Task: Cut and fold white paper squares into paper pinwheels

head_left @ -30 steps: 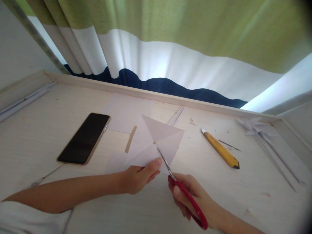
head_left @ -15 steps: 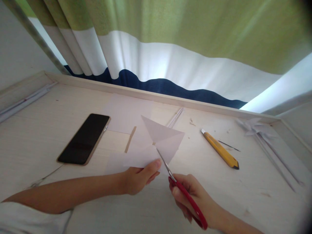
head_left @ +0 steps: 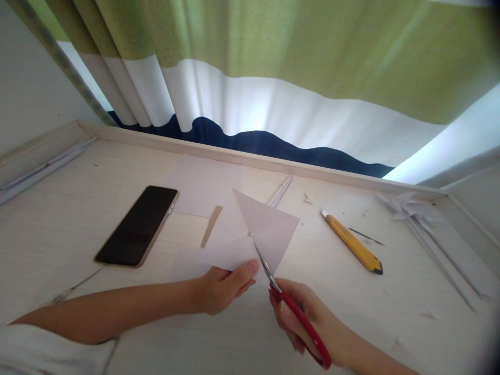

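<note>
White worktop point(head_left: 230, 338) meets a raised rim point(head_left: 195, 149) across mid-frame, with room right of centre before the yellow plastic cutter point(head_left: 351, 240). At centre, left fingers point(head_left: 247, 270) pinch a white paper square point(head_left: 269, 213) low down; right fingers point(head_left: 287, 315) grip red-handled scissors point(head_left: 304, 320), blades near its middle.

A pale worktop point(head_left: 222, 344) with a raised rim point(head_left: 219, 154) carries a black-screened phone point(head_left: 137, 225) at left, a flat white sheet point(head_left: 203, 182) near the back edge, a yellow cutter point(head_left: 353, 244) beside a thin dark rod point(head_left: 366, 236), small scraps point(head_left: 307, 201) and, at far right, a white paper pinwheel point(head_left: 406, 208).
</note>
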{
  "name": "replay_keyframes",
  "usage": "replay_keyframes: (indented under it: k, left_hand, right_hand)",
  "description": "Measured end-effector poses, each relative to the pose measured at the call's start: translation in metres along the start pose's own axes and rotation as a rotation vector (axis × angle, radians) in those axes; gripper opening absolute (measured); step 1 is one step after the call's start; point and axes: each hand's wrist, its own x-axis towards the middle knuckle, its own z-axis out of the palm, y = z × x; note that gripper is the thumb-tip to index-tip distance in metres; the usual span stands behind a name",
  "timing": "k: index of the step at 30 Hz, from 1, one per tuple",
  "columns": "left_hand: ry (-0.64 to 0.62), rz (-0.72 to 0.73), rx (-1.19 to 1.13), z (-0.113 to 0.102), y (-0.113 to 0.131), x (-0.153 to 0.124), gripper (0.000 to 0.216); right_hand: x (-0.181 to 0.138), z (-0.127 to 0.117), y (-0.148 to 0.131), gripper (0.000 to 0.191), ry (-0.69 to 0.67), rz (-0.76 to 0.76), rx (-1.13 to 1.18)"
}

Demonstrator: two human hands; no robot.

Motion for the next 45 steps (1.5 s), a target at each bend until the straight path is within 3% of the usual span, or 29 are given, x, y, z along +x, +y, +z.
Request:
replay_keyframes:
  k: [8,16,19,22,26,31,35,39,45]
  left_hand:
    - [-0.007,0.081,-0.048,0.001,-0.003,0.001,0.055]
    - [0.071,0.210,0.019,-0.008,-0.008,0.005,0.054]
    - [0.080,0.232,0.050,-0.011,-0.007,0.007,0.050]
    - [0.074,0.265,0.087,-0.012,-0.005,0.008,0.045]
    - [0.003,0.296,0.121,-0.011,-0.004,0.011,0.037]
    - [-0.137,0.212,0.144,-0.003,0.001,0.014,0.029]
    - [-0.168,0.134,0.083,0.004,0.001,0.019,0.026]
    - [-0.122,0.072,0.068,0.010,-0.002,0.021,0.028]
    - [-0.060,-0.022,0.450,0.013,-0.001,0.019,0.036]
  right_hand:
    - [0.001,-0.001,-0.004,0.042,-0.027,-0.037,-0.036]
    - [-0.013,-0.010,-0.003,0.041,-0.090,-0.040,-0.064]
    - [-0.028,-0.017,0.004,0.038,0.020,0.048,-0.084]
    - [-0.045,-0.028,0.011,0.037,0.215,0.166,-0.104]
    - [-0.062,-0.046,0.012,0.032,0.383,0.170,-0.104]
    - [-0.065,-0.060,-0.009,0.035,0.451,0.087,-0.125]
    - [-0.058,-0.070,-0.023,0.038,0.563,-0.025,-0.152]
    - [-0.054,-0.081,-0.012,0.036,0.559,-0.181,-0.125]
    - [-0.059,-0.087,0.007,0.039,0.451,-0.043,-0.392]
